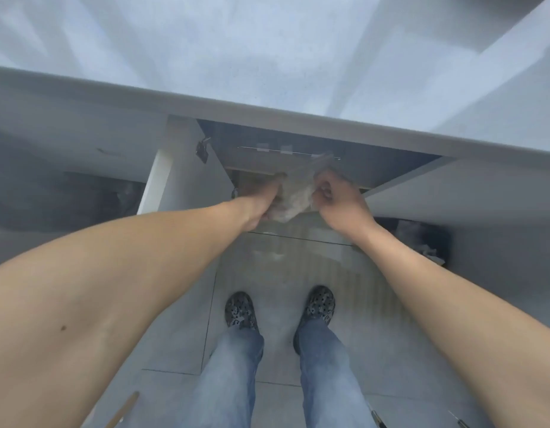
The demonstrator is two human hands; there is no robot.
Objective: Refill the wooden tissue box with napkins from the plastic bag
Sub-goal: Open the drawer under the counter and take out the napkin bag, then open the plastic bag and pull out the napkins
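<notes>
A clear plastic bag (293, 197) with pale napkins inside hangs between my two hands, just below the counter's front edge and in front of an open cabinet. My left hand (264, 200) grips the bag's left side. My right hand (337, 196) is closed on the bag's right side, fingers curled. The picture is blurred, so the napkins show only as a crumpled light mass. The wooden tissue box is not in view.
A white countertop (267, 57) fills the top of the view. Below it an open cabinet (298, 149) has a white door (162, 177) swung out at the left. A dark bin (421, 242) stands at the right. My feet are on a grey tiled floor (181, 335).
</notes>
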